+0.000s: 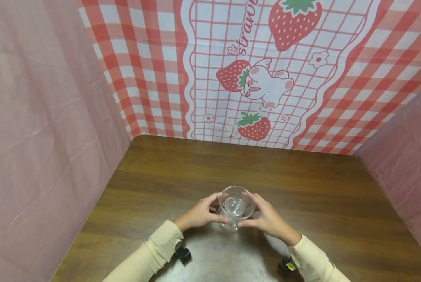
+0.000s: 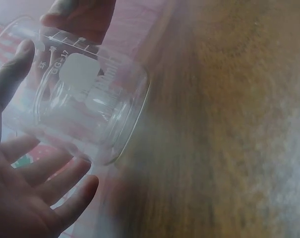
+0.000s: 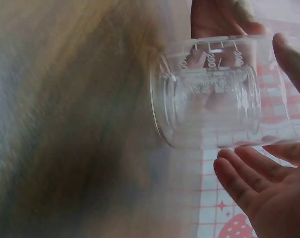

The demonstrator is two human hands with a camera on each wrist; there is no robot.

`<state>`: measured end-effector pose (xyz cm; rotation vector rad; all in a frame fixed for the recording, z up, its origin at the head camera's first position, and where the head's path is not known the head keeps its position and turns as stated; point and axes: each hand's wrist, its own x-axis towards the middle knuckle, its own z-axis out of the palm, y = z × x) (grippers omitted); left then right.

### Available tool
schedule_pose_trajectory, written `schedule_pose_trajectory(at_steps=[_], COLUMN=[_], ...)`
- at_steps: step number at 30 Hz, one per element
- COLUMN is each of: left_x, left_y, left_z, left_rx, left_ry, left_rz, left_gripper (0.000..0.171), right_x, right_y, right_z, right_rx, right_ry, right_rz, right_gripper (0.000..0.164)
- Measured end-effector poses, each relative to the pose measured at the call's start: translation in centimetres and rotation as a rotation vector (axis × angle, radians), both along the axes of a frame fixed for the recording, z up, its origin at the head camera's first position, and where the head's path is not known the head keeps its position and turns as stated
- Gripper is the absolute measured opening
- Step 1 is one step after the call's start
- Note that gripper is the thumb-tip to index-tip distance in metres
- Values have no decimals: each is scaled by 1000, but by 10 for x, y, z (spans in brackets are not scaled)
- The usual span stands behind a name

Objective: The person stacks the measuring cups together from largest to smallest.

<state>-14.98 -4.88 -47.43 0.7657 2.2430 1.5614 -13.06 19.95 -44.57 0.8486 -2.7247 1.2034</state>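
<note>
A large clear glass beaker (image 1: 244,213) stands upright between my two hands. White markings are printed on its wall, seen well in the left wrist view on the beaker (image 2: 80,72). Nested within it is a smaller clear glass vessel (image 3: 214,106). My left hand (image 1: 199,213) grips the beaker from the left, thumb on the near side and fingers round the far side. My right hand (image 1: 269,220) holds it from the right in the same way. Both thumb tips lie close together at the front of the glass.
The brown wooden table (image 1: 168,168) reaches back to a red-and-white checked cloth (image 1: 154,78) with strawberry prints. Pink curtains hang at the left (image 1: 48,117) and right. Dark wrist devices (image 1: 183,253) sit on both sleeved wrists.
</note>
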Motion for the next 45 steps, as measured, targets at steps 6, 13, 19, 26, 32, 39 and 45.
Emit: schedule_pose_trajectory(at_steps=[6,13,19,26,32,39,45], left_x=[0,-1,-7,-25,-49,-75,-88], left_y=[1,1,4,8,13,15,18], left_z=[0,1,7,15,20,20,15], left_rx=[12,47,69,101,78,15,20], left_ry=[19,54,77,67,76,78,42], left_rz=[11,28,15,31,48,82,74], left_gripper=[76,73,67,64,67,69,68], right_x=[2,1,-5,-26,-49,-76,-88], right_y=[-4,-4,-3,0,3,7,9], right_z=[-4,-5,0,10,18,20,13], right_rx=[-48,-89,-117,-119,-120,-179,-202], right_ry=[-8,-28,-22,-36,-85,-186,-227], right_rz=[-23,-25,-26,-13,-21,-18,-31], right_gripper=[84,83,82,81,78,78,79])
